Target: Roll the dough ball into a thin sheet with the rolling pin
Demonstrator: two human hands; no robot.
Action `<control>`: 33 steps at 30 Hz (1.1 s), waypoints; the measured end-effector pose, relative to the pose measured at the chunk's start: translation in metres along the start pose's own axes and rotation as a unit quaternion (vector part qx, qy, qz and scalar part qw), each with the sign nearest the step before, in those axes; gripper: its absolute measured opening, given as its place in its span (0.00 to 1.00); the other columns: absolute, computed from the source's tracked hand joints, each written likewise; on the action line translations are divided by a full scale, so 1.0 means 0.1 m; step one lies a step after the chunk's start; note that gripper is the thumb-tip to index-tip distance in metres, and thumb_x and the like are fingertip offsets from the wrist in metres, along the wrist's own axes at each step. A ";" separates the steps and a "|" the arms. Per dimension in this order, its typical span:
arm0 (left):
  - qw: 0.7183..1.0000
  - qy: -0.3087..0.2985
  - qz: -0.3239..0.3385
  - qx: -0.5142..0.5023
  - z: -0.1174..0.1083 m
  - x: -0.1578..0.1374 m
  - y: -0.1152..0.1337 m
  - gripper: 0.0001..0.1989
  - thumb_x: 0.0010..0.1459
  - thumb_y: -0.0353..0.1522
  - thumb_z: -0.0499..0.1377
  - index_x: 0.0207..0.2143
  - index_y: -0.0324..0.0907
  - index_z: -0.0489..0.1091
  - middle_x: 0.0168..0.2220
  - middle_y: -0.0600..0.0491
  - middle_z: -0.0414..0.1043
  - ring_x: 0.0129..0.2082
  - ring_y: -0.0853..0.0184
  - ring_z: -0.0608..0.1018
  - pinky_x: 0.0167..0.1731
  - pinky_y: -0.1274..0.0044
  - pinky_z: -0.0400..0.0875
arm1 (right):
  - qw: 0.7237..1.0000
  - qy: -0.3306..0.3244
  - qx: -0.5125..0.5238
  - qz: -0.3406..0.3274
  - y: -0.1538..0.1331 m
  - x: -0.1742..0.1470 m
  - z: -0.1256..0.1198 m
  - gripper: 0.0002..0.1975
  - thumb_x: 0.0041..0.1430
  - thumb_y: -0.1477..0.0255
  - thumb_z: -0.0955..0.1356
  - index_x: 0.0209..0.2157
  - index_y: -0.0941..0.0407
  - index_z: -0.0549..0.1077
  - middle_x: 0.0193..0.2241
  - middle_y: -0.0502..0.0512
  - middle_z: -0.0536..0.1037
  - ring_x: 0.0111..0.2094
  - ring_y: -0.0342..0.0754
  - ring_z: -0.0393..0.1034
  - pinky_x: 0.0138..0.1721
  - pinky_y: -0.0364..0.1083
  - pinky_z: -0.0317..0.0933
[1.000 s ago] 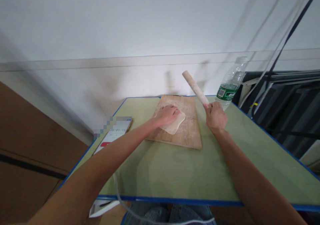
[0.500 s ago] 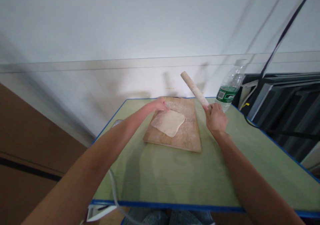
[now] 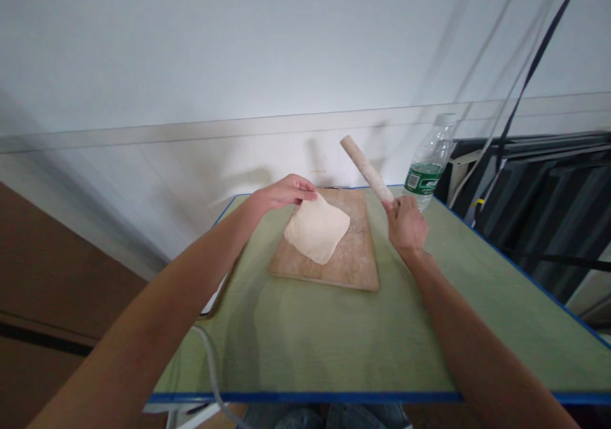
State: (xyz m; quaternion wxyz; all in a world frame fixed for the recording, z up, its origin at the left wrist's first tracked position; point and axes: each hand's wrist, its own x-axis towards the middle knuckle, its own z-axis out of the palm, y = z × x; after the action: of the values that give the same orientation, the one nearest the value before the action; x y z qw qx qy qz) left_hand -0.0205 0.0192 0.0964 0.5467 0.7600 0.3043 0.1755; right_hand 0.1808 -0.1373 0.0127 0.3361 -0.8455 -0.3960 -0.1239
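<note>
My left hand [image 3: 289, 191] pinches the far edge of a flat, pale sheet of dough [image 3: 319, 228]. That edge is raised, and the sheet slopes down over a floured wooden board [image 3: 353, 270]. To the right of the board, my right hand [image 3: 407, 225] grips one end of a wooden rolling pin [image 3: 366, 168]. The pin is tilted, its free end pointing up and to the left, away from the dough.
A clear plastic bottle [image 3: 428, 161] with a green label stands behind my right hand. The board lies on a green table [image 3: 305, 346] against a white wall. A flat tray-like object [image 3: 212, 300] lies partly under my left forearm, near a pale cable [image 3: 211, 359].
My left hand has lifted the far edge of the dough and shifted slightly left and up. My right hand keeps the rolling pin in nearly the same pose. The view has shifted a little.
</note>
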 end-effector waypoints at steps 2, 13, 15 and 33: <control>0.999 0.013 0.023 -0.024 0.04 0.03 0.03 0.09 0.42 0.31 0.68 0.26 0.37 0.73 0.24 0.54 0.73 0.24 0.73 0.73 0.30 0.79 0.66 | 1.000 -0.008 -0.005 0.003 0.00 0.00 0.00 0.14 0.66 0.63 0.58 0.40 0.58 0.67 0.41 0.58 0.72 0.32 0.48 0.66 0.25 0.45 0.42; 0.935 0.352 -0.008 0.047 0.09 0.16 -0.13 0.08 0.58 0.29 0.50 0.30 0.38 0.67 0.34 0.49 0.76 0.32 0.69 0.77 0.29 0.80 0.70 | 0.985 -0.079 -0.054 -0.145 0.03 0.00 0.04 0.15 0.67 0.64 0.56 0.39 0.58 0.67 0.41 0.59 0.73 0.37 0.50 0.69 0.26 0.45 0.50; 0.904 0.403 0.048 0.132 0.03 0.10 -0.09 0.10 0.58 0.29 0.48 0.31 0.39 0.69 0.34 0.50 0.76 0.36 0.68 0.77 0.33 0.78 0.70 | 0.966 -0.125 -0.080 -0.211 0.00 -0.01 0.03 0.15 0.68 0.63 0.55 0.40 0.57 0.67 0.43 0.59 0.73 0.37 0.51 0.70 0.27 0.45 0.51; 0.809 0.134 -0.038 0.572 0.57 -0.14 -0.30 0.29 0.66 0.41 0.36 0.46 0.42 0.75 0.47 0.44 0.75 0.48 0.57 0.76 0.45 0.68 0.68 | 0.943 -0.148 -0.164 -0.248 -0.27 -0.15 0.03 0.23 0.67 0.58 0.54 0.49 0.59 0.68 0.47 0.63 0.75 0.46 0.55 0.70 0.50 0.56 0.57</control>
State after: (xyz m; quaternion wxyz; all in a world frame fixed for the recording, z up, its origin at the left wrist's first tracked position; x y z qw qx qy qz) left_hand -0.0051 -0.0247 0.0502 -0.0265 0.8920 0.4487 0.0487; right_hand 0.1502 -0.1318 0.0166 0.0886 -0.7726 -0.6128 -0.1400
